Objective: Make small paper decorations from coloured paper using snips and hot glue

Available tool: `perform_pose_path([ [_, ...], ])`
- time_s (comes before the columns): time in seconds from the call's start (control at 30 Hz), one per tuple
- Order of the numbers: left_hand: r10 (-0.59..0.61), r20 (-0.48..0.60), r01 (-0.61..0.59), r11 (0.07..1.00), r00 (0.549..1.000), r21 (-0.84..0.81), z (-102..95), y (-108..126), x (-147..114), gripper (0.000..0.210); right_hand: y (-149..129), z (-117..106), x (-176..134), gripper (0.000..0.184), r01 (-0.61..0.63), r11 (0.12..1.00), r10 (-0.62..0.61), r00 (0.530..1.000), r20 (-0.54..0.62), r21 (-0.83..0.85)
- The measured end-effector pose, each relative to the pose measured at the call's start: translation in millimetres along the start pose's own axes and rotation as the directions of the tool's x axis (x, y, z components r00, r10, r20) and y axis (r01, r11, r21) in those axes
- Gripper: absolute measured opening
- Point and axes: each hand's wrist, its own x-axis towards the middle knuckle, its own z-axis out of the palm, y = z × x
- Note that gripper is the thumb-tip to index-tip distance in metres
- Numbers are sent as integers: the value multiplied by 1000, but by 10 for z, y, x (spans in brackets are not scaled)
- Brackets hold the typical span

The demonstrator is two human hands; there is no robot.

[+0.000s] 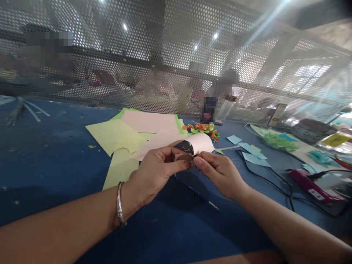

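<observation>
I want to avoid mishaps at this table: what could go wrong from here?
The small brown piece in the left hand and right hand could slip from their fingertip hold. The pen-like stick lies close below and might get knocked. Farther right, a black cord loops beside light-blue paper pieces; a tug might shift them.

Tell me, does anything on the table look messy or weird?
A little: a yellow scrap lies alone on the blue table, left of the pale sheets, away from the colourful pile. Maybe it was dropped.
</observation>
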Motion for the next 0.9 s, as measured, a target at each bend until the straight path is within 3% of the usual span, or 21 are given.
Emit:
perform_pose_path([
  [0.9,4,-28,-1,995,1000,99,-16,17,8,6,-2,-21,5,44,7,1000,-7,1000,20,15],
])
